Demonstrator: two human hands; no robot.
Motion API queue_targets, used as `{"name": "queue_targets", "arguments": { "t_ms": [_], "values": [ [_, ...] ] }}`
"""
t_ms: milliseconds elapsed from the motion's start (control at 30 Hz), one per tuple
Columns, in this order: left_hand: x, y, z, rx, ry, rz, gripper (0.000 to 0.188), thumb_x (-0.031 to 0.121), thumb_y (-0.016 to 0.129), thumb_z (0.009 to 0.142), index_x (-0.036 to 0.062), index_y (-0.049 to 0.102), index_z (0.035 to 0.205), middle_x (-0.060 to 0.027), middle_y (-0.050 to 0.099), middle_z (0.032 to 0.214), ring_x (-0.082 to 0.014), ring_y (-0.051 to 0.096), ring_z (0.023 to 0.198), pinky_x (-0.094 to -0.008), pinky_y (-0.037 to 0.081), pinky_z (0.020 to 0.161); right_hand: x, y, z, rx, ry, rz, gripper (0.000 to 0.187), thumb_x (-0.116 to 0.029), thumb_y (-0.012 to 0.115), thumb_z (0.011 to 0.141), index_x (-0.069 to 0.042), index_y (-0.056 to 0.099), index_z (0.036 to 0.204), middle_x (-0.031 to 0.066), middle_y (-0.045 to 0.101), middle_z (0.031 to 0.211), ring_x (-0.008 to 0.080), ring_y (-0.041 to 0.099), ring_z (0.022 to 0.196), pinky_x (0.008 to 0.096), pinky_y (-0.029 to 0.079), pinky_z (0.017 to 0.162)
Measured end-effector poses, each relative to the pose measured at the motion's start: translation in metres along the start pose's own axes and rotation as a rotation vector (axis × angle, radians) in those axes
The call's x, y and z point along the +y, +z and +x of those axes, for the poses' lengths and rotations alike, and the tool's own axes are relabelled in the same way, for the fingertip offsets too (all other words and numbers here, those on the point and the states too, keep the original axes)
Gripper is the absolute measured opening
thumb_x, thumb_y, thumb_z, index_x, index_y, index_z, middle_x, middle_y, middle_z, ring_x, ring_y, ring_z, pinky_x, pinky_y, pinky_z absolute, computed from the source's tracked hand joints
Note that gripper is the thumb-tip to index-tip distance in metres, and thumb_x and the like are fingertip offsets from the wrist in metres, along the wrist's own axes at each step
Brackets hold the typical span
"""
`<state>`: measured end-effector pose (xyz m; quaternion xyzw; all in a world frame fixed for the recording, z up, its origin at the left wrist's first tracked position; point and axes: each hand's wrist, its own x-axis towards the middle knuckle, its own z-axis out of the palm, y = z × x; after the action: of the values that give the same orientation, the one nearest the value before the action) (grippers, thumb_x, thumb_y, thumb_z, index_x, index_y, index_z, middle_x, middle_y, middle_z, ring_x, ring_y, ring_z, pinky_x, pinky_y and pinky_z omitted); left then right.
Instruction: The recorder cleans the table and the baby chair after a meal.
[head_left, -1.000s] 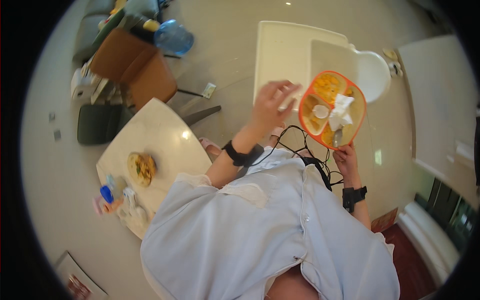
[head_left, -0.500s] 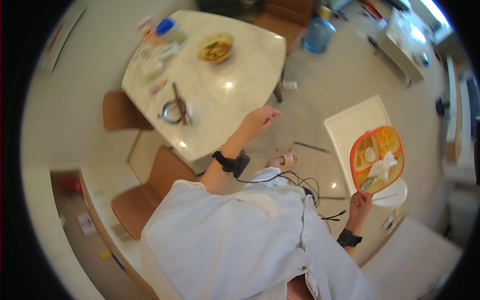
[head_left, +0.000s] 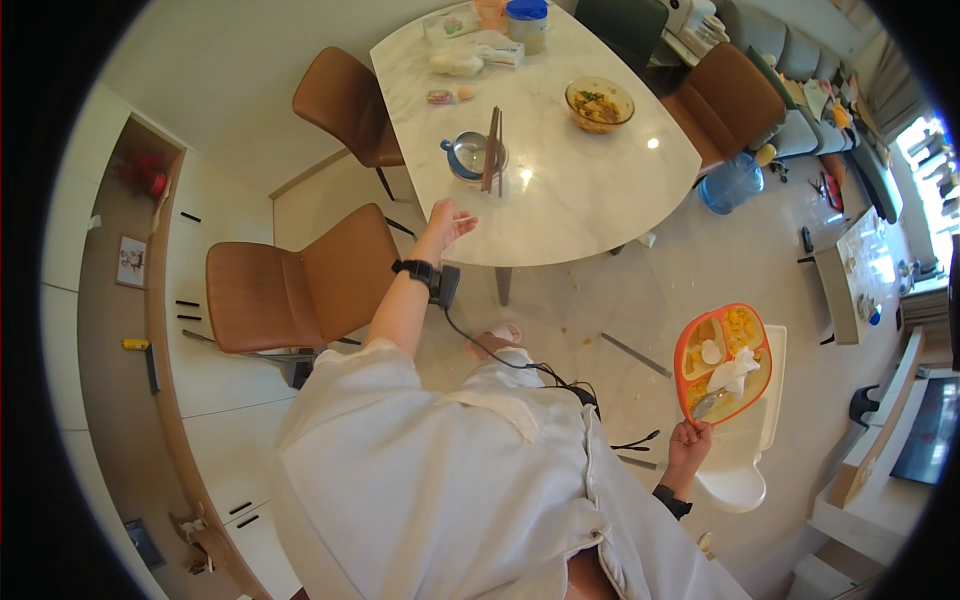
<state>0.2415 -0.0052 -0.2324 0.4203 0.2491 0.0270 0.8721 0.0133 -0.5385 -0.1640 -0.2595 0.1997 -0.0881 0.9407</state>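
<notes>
My right hand [head_left: 689,440] grips the lower edge of an orange-rimmed divided plate [head_left: 682,368], held out at the right. Yellow food [head_left: 740,324], a crumpled white tissue [head_left: 733,372] and a spoon [head_left: 708,404] lie in its compartments. My left hand [head_left: 450,222] is open and empty, its fingers loosely bent, by the near edge of the marble table [head_left: 585,215]. Just beyond it stands a small metal bowl with a blue handle [head_left: 447,146], with brown chopsticks [head_left: 490,155] laid across it. Farther right is a glass bowl of food [head_left: 597,127].
A white high chair [head_left: 738,488] stands below and beside the plate. Brown chairs [head_left: 258,295] flank the table. Tissue packs [head_left: 500,50] and a blue-lidded jar [head_left: 528,30] sit at its far end. A water bottle [head_left: 731,185] is on the floor; a cable hangs from my left wrist.
The view has swung, bringing the table to the middle. My left hand has come closer to the metal bowl. The plate remains in my right hand, now off most of the high chair's tray.
</notes>
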Motion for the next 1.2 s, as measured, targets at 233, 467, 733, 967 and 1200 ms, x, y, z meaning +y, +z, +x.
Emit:
{"name": "queue_targets", "arguments": {
  "t_ms": [233, 467, 733, 967, 1200],
  "values": [
    [-0.01, 0.037, 0.05, -0.051, -0.061, 0.142, 0.054, 0.021, 0.045, 0.081, 0.0109, 0.011, 0.122, -0.023, 0.032, 0.114, -0.0358, 0.054, 0.08, -0.0407, 0.05, 0.061, 0.012, 0.038, -0.014, 0.101, -0.066, -0.078, 0.01, 0.002, 0.045, 0.07, -0.006, 0.04, 0.073, -0.0022, 0.036, 0.053, 0.005, 0.029, 0.038, 0.0181, 0.024, 0.038],
    [-0.051, 0.051, 0.054, -0.377, -0.159, -0.203, 0.046, -0.004, 0.042, 0.075, 0.0098, 0.022, 0.113, -0.0165, 0.052, 0.092, -0.0299, 0.057, 0.08, -0.0438, 0.05, 0.068, 0.051, 0.065, -0.025, 0.106, -0.095, -0.014, 0.023, 0.004, 0.043, 0.069, -0.007, 0.045, 0.09, -0.0006, 0.043, 0.064, 0.0046, 0.031, 0.039, 0.0172, 0.027, 0.039],
    [-0.046, 0.056, 0.054, -0.295, -0.103, -0.174, 0.044, -0.006, 0.034, 0.07, 0.0094, 0.023, 0.11, -0.021, 0.047, 0.104, -0.0361, 0.056, 0.084, -0.0421, 0.05, 0.071, 0.088, 0.109, -0.038, 0.087, -0.151, -0.001, 0.02, 0.004, 0.043, 0.07, -0.008, 0.044, 0.086, -0.0016, 0.044, 0.063, 0.0044, 0.031, 0.039, 0.0169, 0.028, 0.04],
    [-0.031, 0.064, 0.061, -0.408, -0.095, -0.193, 0.042, -0.006, 0.033, 0.069, 0.0099, 0.026, 0.107, -0.0221, 0.047, 0.101, -0.0389, 0.055, 0.084, -0.0433, 0.05, 0.07, 0.086, 0.116, -0.053, 0.151, -0.24, -0.039, 0.019, 0.004, 0.043, 0.07, -0.01, 0.044, 0.084, -0.0034, 0.044, 0.063, 0.0039, 0.03, 0.038, 0.0176, 0.026, 0.038],
    [0.031, 0.107, 0.092, -0.491, -0.093, 0.103, 0.042, -0.006, 0.033, 0.07, -0.0031, 0.032, 0.112, -0.025, 0.047, 0.104, -0.0371, 0.054, 0.088, -0.0403, 0.05, 0.074, 0.085, 0.144, -0.045, 0.274, -0.306, 0.003, 0.025, 0.005, 0.041, 0.071, -0.011, 0.046, 0.089, -0.0034, 0.046, 0.067, 0.0033, 0.03, 0.038, 0.0177, 0.027, 0.039]
  ]
}}
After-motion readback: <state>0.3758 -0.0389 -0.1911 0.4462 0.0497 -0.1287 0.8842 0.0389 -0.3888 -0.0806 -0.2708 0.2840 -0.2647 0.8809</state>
